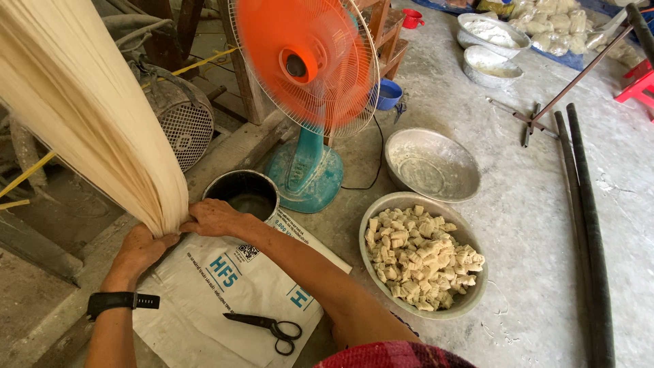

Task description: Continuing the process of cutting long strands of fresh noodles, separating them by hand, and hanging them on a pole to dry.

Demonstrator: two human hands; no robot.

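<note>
A thick hank of pale cream noodle strands (88, 116) hangs down from the upper left and narrows to a bunch at its lower end. My left hand (139, 249), with a black watch on its wrist, grips that bunched end from below. My right hand (214, 218) closes on the same end from the right side. Under both hands lies a white woven sack (225, 293) spread flat on the floor. Black scissors (269, 328) lie shut on the sack, near my right forearm.
A dark metal pot (245, 194) stands just behind my right hand. An orange fan on a teal base (306, 170) spins behind it. A metal bowl of dough pieces (470, 300) and an empty metal bowl (432, 163) sit right. Long dark poles (589, 225) lie far right.
</note>
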